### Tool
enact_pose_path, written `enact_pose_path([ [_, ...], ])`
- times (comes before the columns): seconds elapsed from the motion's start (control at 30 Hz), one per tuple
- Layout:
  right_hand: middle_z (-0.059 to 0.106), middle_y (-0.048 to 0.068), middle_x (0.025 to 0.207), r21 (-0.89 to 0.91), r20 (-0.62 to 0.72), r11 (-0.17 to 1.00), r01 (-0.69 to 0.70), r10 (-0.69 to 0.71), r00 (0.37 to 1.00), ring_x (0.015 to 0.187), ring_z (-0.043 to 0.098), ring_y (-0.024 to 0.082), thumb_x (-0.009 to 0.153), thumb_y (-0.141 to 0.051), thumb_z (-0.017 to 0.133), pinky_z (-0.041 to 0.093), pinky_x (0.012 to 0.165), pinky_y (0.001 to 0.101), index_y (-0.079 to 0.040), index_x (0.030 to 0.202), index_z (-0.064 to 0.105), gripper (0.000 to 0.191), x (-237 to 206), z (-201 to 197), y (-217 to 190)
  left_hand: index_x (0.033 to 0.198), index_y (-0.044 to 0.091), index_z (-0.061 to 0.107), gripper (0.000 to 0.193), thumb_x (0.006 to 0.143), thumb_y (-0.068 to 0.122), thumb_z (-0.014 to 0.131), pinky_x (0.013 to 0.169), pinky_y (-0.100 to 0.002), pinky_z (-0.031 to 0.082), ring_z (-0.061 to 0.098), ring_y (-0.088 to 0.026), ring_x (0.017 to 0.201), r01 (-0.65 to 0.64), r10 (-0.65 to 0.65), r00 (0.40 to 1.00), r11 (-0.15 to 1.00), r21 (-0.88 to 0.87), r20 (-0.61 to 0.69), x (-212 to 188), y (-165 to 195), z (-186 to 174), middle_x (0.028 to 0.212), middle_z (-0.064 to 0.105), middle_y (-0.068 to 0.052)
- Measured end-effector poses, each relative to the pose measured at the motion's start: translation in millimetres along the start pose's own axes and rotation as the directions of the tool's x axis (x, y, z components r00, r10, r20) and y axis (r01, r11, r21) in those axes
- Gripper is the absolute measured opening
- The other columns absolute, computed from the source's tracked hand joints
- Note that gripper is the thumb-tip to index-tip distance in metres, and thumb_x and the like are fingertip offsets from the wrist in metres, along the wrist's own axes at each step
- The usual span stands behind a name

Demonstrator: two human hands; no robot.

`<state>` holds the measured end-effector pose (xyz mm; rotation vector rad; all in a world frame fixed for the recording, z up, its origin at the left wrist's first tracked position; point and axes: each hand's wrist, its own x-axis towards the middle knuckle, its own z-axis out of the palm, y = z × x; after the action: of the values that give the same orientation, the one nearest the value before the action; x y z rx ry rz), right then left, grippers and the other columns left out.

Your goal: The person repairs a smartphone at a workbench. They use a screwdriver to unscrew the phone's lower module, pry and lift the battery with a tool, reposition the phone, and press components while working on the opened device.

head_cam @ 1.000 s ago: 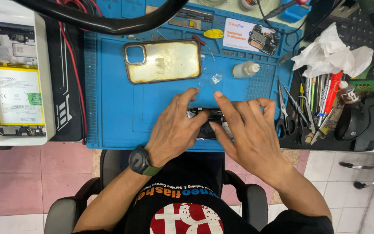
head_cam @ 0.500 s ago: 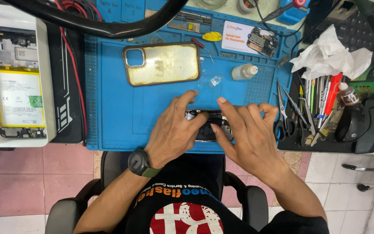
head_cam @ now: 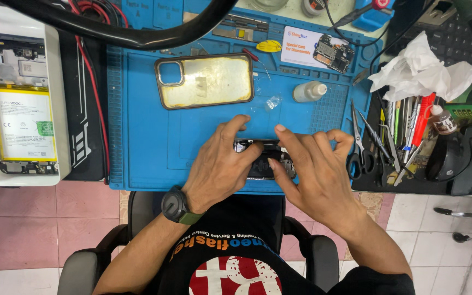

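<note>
An opened dark phone [head_cam: 262,158] lies on the blue work mat [head_cam: 148,142] near its front edge, mostly hidden under both hands. My left hand [head_cam: 219,166], with a dark watch on its wrist, presses on the phone's left part. My right hand [head_cam: 315,172] covers the right part, its fingers spread over the top edge and the thumb on the middle. A clear gold-tinted phone case [head_cam: 206,81] rests on the mat just beyond my hands.
A small white bottle [head_cam: 308,92] and a circuit board [head_cam: 333,53] on a card lie at the mat's back right. A black tray of tools [head_cam: 400,136] with crumpled tissue [head_cam: 422,68] sits right. Another opened phone with battery [head_cam: 20,104] lies in a white tray at left.
Both hands stay on the phone; the fingers shift only slightly.
</note>
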<state>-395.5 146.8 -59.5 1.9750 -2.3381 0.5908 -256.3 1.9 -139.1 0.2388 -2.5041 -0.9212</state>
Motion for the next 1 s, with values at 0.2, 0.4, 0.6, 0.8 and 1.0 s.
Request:
enact_pose_path([
  [0.2, 0.068, 0.003, 0.097, 0.133, -0.014, 0.99, -0.056, 0.058, 0.998, 0.085, 0.06, 0.021, 0.091, -0.003, 0.078, 0.033, 0.093, 0.0463, -0.002, 0.143, 0.047, 0.061, -9, -4, 0, 0.106, 0.007, 0.071, 0.025, 0.081, 0.002, 0.073, 0.093, -0.045, 0.055, 0.059, -0.037, 0.116, -0.005, 0.005, 1.0, 1.0, 0.011, 0.007, -2, -1, 0, 0.14, 0.04, -0.018],
  [0.4, 0.064, 0.014, 0.113, 0.606, -0.438, 0.778, -0.167, 0.502, 0.746, 0.095, 0.068, 0.019, 0.116, 0.003, 0.069, 0.062, 0.09, 0.0341, -0.006, 0.156, 0.033, 0.054, -44, -15, 16, 0.104, 0.007, 0.071, 0.021, 0.084, 0.004, 0.075, 0.09, -0.045, 0.055, 0.059, -0.035, 0.115, 0.006, -0.006, 1.0, 1.0, -0.014, 0.011, 0, -4, 2, 0.14, 0.039, -0.018],
  [0.6, 0.069, 0.022, 0.114, 0.777, -0.275, 0.596, -0.202, 0.61, 0.743, 0.098, 0.072, 0.022, 0.115, 0.007, 0.063, 0.066, 0.09, 0.0376, 0.002, 0.149, 0.037, 0.043, -44, 17, 64, 0.098, 0.003, 0.071, 0.019, 0.08, 0.006, 0.076, 0.086, -0.043, 0.056, 0.061, -0.036, 0.112, -0.05, 0.047, 0.998, 0.996, -0.071, -0.05, 0, -2, -9, 0.134, 0.055, -0.018],
  [0.8, 0.072, 0.021, 0.112, 0.848, -0.135, 0.458, -0.266, 0.672, 0.728, 0.096, 0.075, 0.026, 0.105, 0.007, 0.065, 0.064, 0.088, 0.0387, 0.003, 0.139, 0.045, 0.039, -40, 35, 79, 0.085, 0.004, 0.07, 0.01, 0.08, 0.008, 0.077, 0.085, -0.042, 0.057, 0.066, -0.032, 0.111, -0.085, 0.071, 0.991, 0.988, -0.132, -0.11, 1, 1, -17, 0.121, 0.066, -0.013],
  [1.0, 0.072, 0.02, 0.11, 0.847, -0.026, 0.414, -0.333, 0.658, 0.752, 0.094, 0.074, 0.026, 0.103, 0.007, 0.065, 0.062, 0.085, 0.0358, 0.003, 0.136, 0.046, 0.038, -39, 47, 81, 0.082, 0.004, 0.07, 0.01, 0.082, 0.009, 0.078, 0.083, -0.041, 0.057, 0.068, -0.032, 0.107, -0.072, 0.057, 0.992, 0.988, -0.138, -0.108, 2, 0, -15, 0.119, 0.067, -0.014],
])
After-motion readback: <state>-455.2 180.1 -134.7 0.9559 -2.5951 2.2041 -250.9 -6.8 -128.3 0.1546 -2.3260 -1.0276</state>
